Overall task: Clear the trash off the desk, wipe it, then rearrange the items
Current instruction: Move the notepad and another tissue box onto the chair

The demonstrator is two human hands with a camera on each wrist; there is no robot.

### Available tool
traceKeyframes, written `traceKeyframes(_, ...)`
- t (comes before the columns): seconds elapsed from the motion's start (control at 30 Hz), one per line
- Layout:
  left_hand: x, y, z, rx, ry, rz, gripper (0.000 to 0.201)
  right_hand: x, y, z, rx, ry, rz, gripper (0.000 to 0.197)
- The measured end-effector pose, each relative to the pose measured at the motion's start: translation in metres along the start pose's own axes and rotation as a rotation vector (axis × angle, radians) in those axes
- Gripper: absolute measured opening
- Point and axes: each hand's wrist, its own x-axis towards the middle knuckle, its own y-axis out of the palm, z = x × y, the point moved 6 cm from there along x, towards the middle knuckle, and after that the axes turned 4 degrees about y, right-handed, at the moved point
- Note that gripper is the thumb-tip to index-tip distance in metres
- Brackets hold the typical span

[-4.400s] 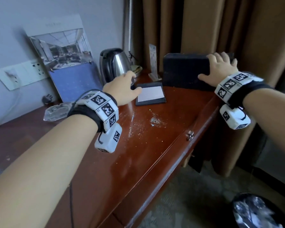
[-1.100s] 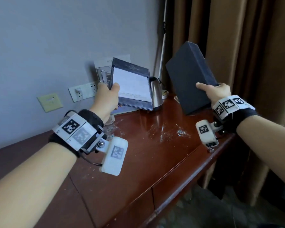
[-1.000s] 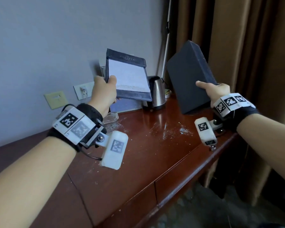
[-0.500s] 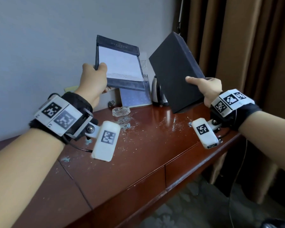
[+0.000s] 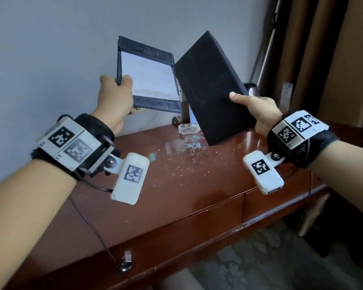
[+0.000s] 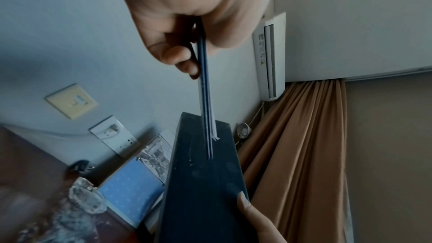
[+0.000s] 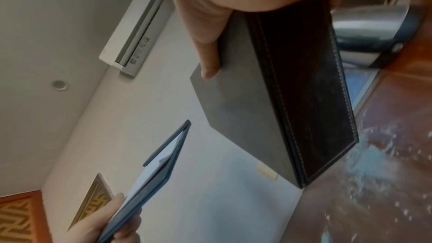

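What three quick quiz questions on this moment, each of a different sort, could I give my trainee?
1. True or false: the notepad holder lies flat on the desk.
2. Which hand grips the dark box? A) left hand B) right hand C) both
3. Fill in: the glass ashtray sits near the ____, behind the scattered debris.

Key:
1. False; the left hand holds it raised above the desk.
2. B; thumb on the broad face.
3. wall
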Motion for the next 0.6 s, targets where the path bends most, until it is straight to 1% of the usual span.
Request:
traceKeyframes(0.07,-0.005,-0.016,0.005,0.019,-0.001,-0.026,0.034,-0.009,0.02,-0.008,0.03,0.016,0.04,0.023)
traceKeyframes(0.1,-0.007,-0.024,0.008,0.028,-0.002,-0.039,0.029,-0.012,0.03,-0.012,0.037,0.029,0.062,0.022)
traceKeyframes(0.17,-0.01,-0.04,0.015,0.051,-0.001,-0.072,0.024,-0.019,0.048,-0.022,0.035,0.055,0.103,0.023)
traceKeyframes(0.27,-0.01,-0.067,0.026,0.079,0.002,-0.116,0.026,-0.031,0.073,-0.032,0.025,0.08,0.165,0.027)
traceKeyframes(0.4,-0.015,-0.101,0.034,0.082,0.007,-0.187,0.019,-0.047,0.102,-0.039,0.034,0.09,0.236,0.023)
traceKeyframes(0.6,-0.032,-0.146,0.038,0.092,-0.039,-0.286,0.015,-0.072,0.141,-0.049,0.051,0.124,0.316,0.022)
